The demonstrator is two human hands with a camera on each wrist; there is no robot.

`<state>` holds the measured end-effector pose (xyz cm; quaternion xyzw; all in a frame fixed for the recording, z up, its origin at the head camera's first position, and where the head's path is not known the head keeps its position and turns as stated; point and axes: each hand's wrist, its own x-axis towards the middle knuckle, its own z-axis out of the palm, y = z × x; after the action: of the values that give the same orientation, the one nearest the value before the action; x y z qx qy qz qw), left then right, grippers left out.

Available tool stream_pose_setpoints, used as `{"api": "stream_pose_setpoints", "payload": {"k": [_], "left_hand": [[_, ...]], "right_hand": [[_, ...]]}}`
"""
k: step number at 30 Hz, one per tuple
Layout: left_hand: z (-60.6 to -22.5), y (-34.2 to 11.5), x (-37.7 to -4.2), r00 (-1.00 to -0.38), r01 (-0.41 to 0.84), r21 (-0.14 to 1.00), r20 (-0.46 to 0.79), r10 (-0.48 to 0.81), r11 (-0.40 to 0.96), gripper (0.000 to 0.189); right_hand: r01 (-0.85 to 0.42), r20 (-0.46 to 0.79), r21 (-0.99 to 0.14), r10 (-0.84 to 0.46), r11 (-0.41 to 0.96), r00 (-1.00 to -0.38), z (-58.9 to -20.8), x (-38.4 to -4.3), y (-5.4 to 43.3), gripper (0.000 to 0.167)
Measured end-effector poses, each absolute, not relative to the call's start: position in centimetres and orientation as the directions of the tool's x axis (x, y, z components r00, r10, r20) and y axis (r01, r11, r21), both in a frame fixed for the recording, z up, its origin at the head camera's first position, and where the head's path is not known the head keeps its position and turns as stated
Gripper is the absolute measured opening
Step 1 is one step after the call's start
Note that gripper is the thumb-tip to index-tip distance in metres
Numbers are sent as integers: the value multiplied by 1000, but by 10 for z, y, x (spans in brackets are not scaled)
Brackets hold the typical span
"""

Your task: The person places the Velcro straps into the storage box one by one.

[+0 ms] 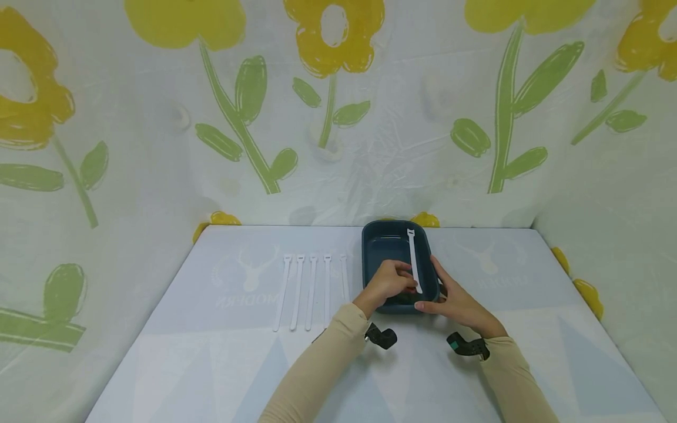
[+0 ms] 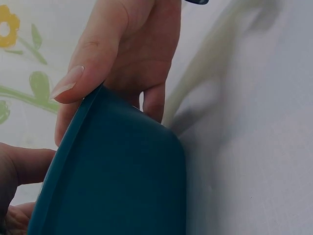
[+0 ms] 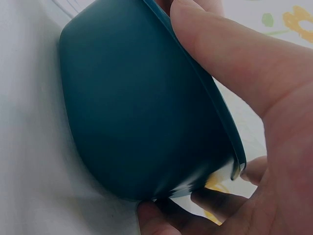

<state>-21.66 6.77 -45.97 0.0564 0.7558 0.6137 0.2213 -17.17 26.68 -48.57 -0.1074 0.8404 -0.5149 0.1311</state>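
Over the dark teal dish (image 1: 383, 247), my left hand (image 1: 390, 279) has its fingers curled at the lower end of a white strap (image 1: 413, 255), which it pinches. The strap stretches along the dish's right part, with its slotted head at the far end. My right hand (image 1: 465, 308) grips the dish's right near corner, thumb along the near rim and fingers round the right side. In the left wrist view, the right thumb (image 2: 73, 81) lies at the rim, with the left fingers (image 2: 32, 164) at the edge. The right wrist view shows the dish's outer wall (image 3: 127, 98).
Left of the dish, several similar white straps (image 1: 299, 288) lie side by side on the pale patterned table (image 1: 174, 358). A flower-print sheet (image 1: 407, 135) stands behind the table and along both sides. Each wrist carries a small black camera mount (image 1: 382, 336).
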Motion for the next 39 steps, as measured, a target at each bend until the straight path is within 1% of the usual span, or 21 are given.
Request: {"api": "stream_pose_setpoints", "payload": {"k": [31,39], "left_hand": [[-463,70,-219,-893,-170,938,-276,357,301,44],[-462,72,-218,-899,-143,919,-275,340,367,44]], "right_hand": [[-45,-108,-900,-322,434,-941,-484,-171,266,118],[-44,-108,-901,-322,432,-940,-484,-170,266,119]]}}
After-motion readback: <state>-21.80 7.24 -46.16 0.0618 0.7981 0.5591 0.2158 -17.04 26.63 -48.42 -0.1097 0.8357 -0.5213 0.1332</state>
